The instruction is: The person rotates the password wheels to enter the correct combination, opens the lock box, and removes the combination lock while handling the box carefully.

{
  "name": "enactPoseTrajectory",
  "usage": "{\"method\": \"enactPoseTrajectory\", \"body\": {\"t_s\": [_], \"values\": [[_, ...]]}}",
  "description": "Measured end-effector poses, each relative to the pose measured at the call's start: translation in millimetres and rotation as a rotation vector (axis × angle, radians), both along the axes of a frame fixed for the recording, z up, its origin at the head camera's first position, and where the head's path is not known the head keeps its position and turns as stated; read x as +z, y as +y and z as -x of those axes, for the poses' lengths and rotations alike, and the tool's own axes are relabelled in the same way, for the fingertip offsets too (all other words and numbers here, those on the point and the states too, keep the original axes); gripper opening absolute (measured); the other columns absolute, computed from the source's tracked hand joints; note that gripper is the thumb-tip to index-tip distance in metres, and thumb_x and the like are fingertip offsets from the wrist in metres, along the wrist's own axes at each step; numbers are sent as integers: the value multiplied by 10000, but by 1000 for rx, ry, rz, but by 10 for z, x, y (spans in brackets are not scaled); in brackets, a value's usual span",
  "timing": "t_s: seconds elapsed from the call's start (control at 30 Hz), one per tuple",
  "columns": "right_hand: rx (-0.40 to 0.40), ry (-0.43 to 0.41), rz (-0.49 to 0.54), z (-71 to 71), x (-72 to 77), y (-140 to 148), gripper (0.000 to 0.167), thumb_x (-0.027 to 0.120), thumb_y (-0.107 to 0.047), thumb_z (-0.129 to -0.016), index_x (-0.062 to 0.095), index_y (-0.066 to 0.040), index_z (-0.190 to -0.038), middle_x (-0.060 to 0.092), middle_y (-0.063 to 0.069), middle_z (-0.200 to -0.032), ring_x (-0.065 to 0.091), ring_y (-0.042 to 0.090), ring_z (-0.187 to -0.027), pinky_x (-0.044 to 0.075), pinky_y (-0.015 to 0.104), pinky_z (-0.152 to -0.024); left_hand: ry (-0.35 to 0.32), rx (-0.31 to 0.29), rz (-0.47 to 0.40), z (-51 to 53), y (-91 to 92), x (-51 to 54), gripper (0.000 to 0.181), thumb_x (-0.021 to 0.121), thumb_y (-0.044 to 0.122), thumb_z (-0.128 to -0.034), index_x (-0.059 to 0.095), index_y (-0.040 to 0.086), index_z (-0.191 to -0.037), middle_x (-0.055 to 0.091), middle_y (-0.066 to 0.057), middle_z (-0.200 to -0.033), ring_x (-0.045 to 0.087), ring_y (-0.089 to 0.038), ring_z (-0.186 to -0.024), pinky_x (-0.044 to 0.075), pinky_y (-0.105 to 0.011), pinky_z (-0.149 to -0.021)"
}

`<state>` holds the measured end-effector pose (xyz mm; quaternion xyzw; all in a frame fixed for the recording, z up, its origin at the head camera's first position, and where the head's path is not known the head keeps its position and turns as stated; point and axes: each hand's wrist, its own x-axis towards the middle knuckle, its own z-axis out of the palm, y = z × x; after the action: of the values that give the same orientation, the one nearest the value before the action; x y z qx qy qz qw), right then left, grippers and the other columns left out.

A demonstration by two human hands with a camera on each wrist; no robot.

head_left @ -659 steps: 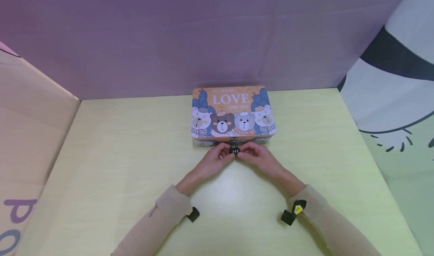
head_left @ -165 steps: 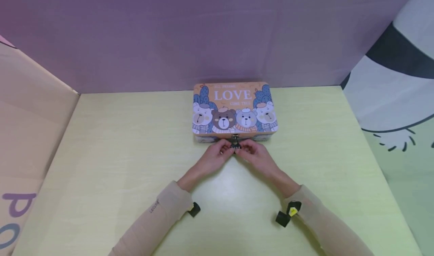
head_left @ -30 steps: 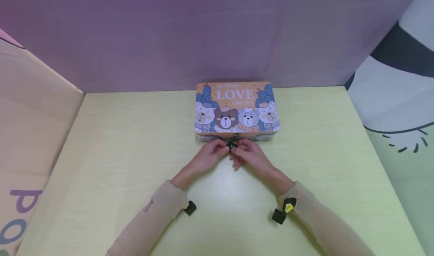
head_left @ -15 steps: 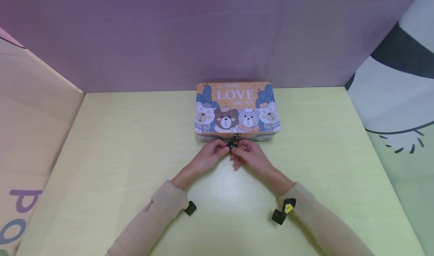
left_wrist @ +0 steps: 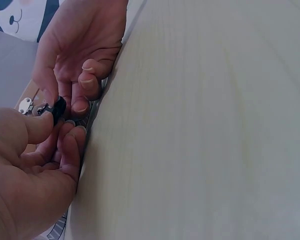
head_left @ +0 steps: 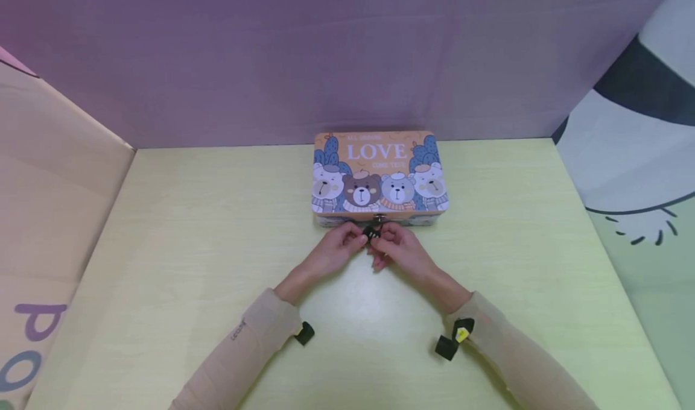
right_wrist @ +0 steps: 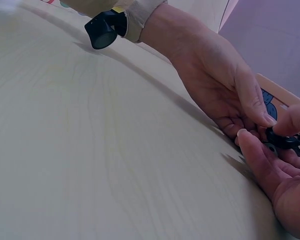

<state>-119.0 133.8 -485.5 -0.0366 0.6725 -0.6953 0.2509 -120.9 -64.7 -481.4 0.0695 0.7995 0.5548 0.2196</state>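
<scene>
A small black combination padlock hangs at the metal clasp on the front of a tin box printed with bears and "LOVE". My left hand pinches the padlock's left side between thumb and fingers. From the right, my right hand pinches it too, with its lower fingers hanging loosely below. In the left wrist view the padlock sits tilted between both thumbs, and the fingers cover part of it. The right wrist view shows its dark body partly hidden by fingers. The box lid is down.
The box stands at the back of a pale wooden table, near a purple backdrop. Printed cloth panels border the sides. A black wrist camera is strapped at the right sleeve, another at the left.
Compared with several seconds ago, the padlock is turned and tilted leftward, and the right hand's lower fingers have dropped below it. Over the last second the hands are nearly still.
</scene>
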Motion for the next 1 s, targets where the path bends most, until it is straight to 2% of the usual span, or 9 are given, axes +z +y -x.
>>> {"method": "enactPoseTrajectory", "body": {"t_s": [1.0], "values": [[-19,-8,-23,-9,-1,-12,204,574,-48,-1012,526,90,-1154,674,159,-949,672,155,-680,619,301,-667,-9,4,5,-8,6,11,148,586,176,-1053,635,51,-1113,650,-66,-975,548,-164,-818,480,-296,-743]]}}
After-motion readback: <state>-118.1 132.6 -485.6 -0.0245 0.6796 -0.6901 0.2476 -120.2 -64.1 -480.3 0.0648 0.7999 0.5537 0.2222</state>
